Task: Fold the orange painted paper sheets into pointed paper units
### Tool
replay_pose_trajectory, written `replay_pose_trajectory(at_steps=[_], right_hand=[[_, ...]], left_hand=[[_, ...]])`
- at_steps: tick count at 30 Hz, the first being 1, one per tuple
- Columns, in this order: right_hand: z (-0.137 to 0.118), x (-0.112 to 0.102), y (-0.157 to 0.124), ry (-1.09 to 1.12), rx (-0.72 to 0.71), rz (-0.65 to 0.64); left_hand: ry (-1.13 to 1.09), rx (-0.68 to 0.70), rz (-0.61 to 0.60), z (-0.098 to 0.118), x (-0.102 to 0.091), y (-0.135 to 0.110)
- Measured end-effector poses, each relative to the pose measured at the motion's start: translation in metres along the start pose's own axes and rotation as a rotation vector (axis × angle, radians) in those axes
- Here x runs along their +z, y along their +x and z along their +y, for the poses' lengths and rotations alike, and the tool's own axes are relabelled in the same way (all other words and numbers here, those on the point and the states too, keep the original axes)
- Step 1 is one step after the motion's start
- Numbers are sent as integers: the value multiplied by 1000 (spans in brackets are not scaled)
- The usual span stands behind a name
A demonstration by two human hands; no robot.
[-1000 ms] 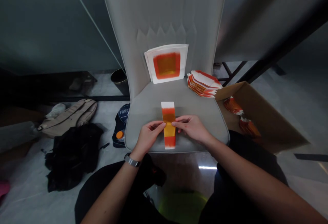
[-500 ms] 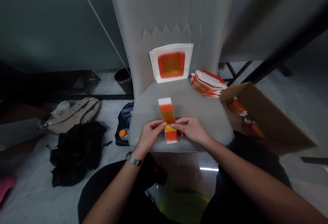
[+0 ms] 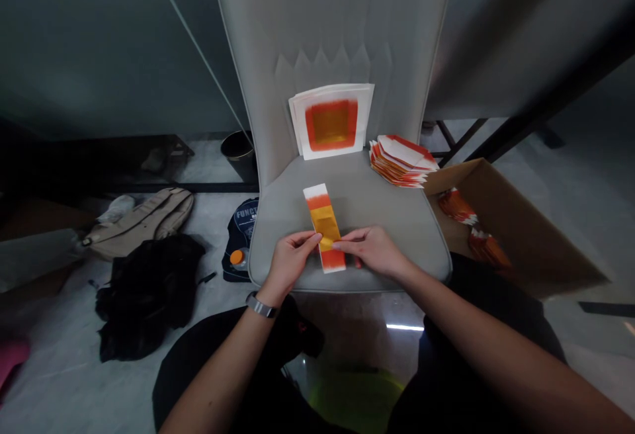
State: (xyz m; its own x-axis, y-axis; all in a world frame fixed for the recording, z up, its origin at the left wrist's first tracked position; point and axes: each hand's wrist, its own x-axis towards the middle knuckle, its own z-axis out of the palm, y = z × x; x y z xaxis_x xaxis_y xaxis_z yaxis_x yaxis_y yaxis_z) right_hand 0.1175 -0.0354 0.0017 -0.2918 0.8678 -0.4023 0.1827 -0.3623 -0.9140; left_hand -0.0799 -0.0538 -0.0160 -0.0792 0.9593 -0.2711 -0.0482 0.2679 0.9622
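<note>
A narrow strip of folded paper point(image 3: 325, 221), orange and gold with white ends, is held over the front of the grey chair seat point(image 3: 278, 216). My left hand point(image 3: 291, 257) pinches its left edge between thumb and fingers. On the opposite edge, my right hand point(image 3: 370, 249) grips the same folded paper, thumb on top. Behind it, square white sheets point(image 3: 331, 123) with an orange border and gold centre lean against the chair back. A pile of folded orange-and-white papers point(image 3: 403, 161) lies at the seat's right rear.
Right of the chair stands an open cardboard box point(image 3: 526, 229) with folded papers point(image 3: 489, 249) inside. On the floor at left lie a beige backpack point(image 3: 143, 222), a black bag point(image 3: 149, 295) and a dark bag with an orange-capped bottle point(image 3: 238, 259). A black bin point(image 3: 241, 156) stands behind.
The folded paper has tilted a little, its far end shifting left and its near end right. Both hands keep hold of it in nearly the same place.
</note>
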Motion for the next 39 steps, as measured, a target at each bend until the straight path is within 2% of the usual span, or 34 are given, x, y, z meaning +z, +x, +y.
replay_pose_trajectory(at_steps=[2, 7, 11, 15, 19, 21, 26, 28, 30, 31, 34, 35, 37, 39], right_hand=[[1, -2, 0, -11, 2, 67], [-1, -7, 1, -12, -10, -3], [-6, -9, 1, -24, -10, 47], [-9, -8, -3, 12, -15, -45], [-6, -10, -6, 7, 18, -66], [-3, -15, -5, 11, 5, -80], [1, -22, -4, 67, -9, -198], [0, -22, -4, 83, 4, -250], [-4, -25, -4, 58, 3, -222], [-6, -27, -3, 33, -17, -158], [-12, -38, 2, 3, -129, 134], [-13, -41, 3, 25, -164, 197], [-14, -45, 6, 95, -220, 222], [-12, -45, 7, 149, -264, 185]], left_hand=[[-12, 6, 10, 0, 2, 1], [-42, 20, 75, 5, 7, 9], [-83, 25, 86, 10, 8, 11], [-161, 33, 120, 9, 8, 7], [-287, -13, 114, 7, 11, 7], [-351, -29, 52, 10, 15, 8], [-526, -99, -254, 24, 26, 13], [-533, -114, -295, 28, 30, 16], [-394, -63, -275, 31, 33, 22], [-253, -2, -253, 32, 34, 25], [333, 285, -178, 36, 37, 29], [521, 375, -160, 37, 39, 28], [796, 480, -151, 40, 45, 25], [922, 512, -172, 41, 53, 20]])
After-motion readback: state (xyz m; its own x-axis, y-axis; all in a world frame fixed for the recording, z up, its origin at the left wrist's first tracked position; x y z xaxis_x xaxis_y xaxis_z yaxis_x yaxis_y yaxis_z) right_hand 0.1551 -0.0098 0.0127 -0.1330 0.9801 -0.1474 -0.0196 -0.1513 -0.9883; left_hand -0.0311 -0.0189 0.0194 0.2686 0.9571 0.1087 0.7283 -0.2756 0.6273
